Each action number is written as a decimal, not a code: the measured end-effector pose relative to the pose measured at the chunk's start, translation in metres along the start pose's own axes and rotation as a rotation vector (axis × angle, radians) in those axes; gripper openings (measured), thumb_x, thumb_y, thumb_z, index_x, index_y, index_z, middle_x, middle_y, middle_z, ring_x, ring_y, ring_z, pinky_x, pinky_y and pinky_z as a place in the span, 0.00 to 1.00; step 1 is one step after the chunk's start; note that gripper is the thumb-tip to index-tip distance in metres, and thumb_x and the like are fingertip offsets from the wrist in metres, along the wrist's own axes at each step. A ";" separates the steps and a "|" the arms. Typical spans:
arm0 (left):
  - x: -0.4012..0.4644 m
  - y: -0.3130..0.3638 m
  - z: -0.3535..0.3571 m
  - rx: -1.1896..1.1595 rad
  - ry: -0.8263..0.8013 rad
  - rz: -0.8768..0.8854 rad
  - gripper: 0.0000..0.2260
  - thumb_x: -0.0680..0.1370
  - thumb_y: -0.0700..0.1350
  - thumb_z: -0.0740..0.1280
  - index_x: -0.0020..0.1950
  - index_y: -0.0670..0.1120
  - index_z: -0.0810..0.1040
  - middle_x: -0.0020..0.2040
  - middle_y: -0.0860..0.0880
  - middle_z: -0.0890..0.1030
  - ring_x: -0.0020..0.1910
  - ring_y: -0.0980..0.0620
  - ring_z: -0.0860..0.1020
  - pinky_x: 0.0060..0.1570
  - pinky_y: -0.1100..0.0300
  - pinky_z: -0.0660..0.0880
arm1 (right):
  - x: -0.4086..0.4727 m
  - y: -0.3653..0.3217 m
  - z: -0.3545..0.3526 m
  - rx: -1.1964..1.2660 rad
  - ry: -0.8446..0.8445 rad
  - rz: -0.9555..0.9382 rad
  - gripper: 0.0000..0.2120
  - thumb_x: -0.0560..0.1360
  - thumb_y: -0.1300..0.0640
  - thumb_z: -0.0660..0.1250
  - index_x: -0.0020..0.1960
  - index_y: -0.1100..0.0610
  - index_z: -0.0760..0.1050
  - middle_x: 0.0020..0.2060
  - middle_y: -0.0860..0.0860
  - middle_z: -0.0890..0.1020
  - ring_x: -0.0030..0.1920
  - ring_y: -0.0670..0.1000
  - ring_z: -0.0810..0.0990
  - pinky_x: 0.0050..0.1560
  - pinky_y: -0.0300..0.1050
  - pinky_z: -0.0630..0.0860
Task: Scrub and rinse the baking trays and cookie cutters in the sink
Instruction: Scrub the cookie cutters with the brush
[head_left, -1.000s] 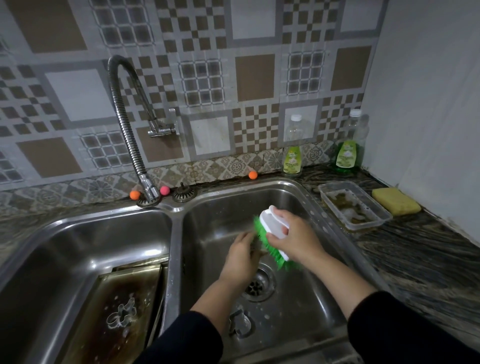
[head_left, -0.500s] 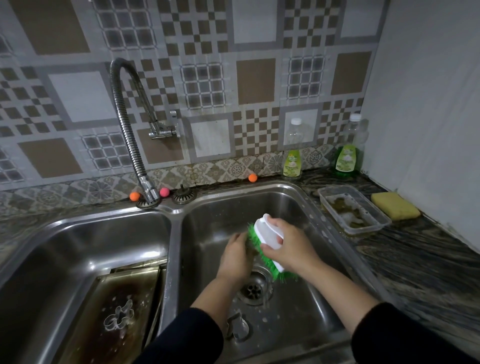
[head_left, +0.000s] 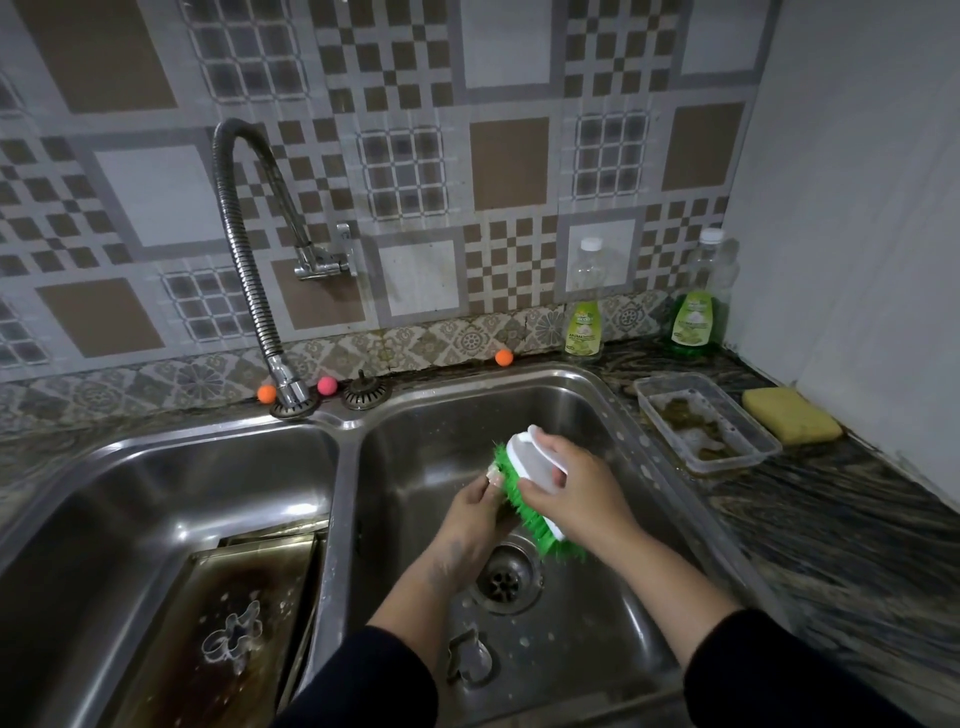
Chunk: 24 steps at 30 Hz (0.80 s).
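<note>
Steel double sink (head_left: 343, 452) in dark marbled tabletop (head_left: 852, 525), tiled wall behind. Left basin: stained baking tray (head_left: 223, 623) carrying a cookie cutter (head_left: 231, 642). Right basin: left hand (head_left: 480, 512), grip content hidden; right hand (head_left: 571, 488) clasps green scrub brush (head_left: 524, 499); second cutter (head_left: 467, 657) near drain. Right: plastic container (head_left: 706, 428), yellow sponge (head_left: 789, 422).

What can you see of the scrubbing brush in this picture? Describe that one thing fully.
The scrubbing brush has a white, smooth, plastic-looking top and bright green bristles beneath. The right hand grips its white top from above, holding it tilted over the right basin, above the drain. Its bristles press toward the left hand, which holds something small against them; what that is cannot be told. The brush touches neither the basin floor nor its walls.
</note>
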<state>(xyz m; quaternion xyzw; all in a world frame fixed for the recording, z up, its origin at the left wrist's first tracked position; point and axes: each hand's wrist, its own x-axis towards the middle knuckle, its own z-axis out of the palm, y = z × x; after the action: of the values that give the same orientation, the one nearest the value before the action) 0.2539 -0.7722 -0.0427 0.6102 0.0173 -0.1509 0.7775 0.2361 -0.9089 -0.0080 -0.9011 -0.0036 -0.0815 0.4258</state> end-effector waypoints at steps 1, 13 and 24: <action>-0.001 0.001 0.000 -0.044 -0.007 -0.004 0.13 0.83 0.42 0.55 0.58 0.38 0.77 0.50 0.40 0.83 0.49 0.47 0.82 0.51 0.59 0.80 | 0.001 0.000 0.001 -0.033 0.008 -0.018 0.31 0.69 0.49 0.71 0.71 0.44 0.66 0.60 0.49 0.77 0.51 0.48 0.77 0.51 0.41 0.74; 0.011 0.002 0.001 -0.117 0.100 -0.085 0.15 0.83 0.41 0.56 0.63 0.34 0.74 0.59 0.35 0.79 0.60 0.40 0.77 0.62 0.52 0.74 | 0.008 -0.002 -0.012 -0.285 -0.182 -0.086 0.33 0.69 0.50 0.71 0.72 0.47 0.65 0.65 0.47 0.75 0.60 0.50 0.76 0.58 0.42 0.71; 0.013 0.005 0.002 -0.194 0.373 -0.231 0.24 0.81 0.53 0.61 0.65 0.34 0.73 0.53 0.34 0.81 0.40 0.46 0.81 0.43 0.58 0.76 | 0.002 -0.008 0.009 0.019 0.017 0.078 0.32 0.70 0.51 0.70 0.72 0.49 0.66 0.67 0.48 0.74 0.62 0.50 0.75 0.59 0.42 0.72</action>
<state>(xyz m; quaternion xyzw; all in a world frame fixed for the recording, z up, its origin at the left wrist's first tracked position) 0.2673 -0.7758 -0.0397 0.5438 0.2449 -0.1211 0.7935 0.2391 -0.8970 -0.0065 -0.8958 0.0344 -0.0724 0.4372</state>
